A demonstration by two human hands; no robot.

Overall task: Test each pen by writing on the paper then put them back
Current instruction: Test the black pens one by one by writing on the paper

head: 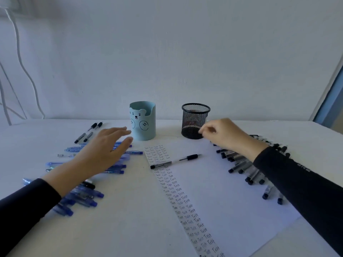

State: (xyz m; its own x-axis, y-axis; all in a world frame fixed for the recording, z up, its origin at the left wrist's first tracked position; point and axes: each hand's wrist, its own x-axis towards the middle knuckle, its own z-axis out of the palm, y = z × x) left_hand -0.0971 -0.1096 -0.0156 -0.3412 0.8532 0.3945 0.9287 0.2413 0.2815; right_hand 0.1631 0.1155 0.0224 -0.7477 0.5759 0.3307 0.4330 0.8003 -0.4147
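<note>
Broadly, a white surface (130, 229) carries a large white paper (232, 201). Down the paper's left edge runs a narrow band of handwriting: the word "Test" repeated three to a row, row after row, from the far end to the near end.

To the left of the paper the left hand (105, 153) hovers palm down, fingers straight and loosely spread, over a heap of blue pens (83, 197) that lie mostly crosswise. Past the paper's far right corner the right hand (224, 134) has its fingers curled, tips drawn to the thumb beside the lower wall of a black mesh cup (194, 121); whether it pinches anything I cannot tell. Its dark sleeve (304, 182) bears small pale lettering, too blurred to read.

Along the paper's right edge lies a heap of black pens (246, 167), dark ends mostly toward the paper. Just beyond the paper's far left corner stands a pale blue cup (143, 121) with a bear's face drawn on it.

One black pen (176, 161) lies on the paper across the written band, its long axis nearly left to right, grip and tip toward the right and slightly away. Four more black pens (89, 132) lie well left of the paper's far end, in two pairs.
</note>
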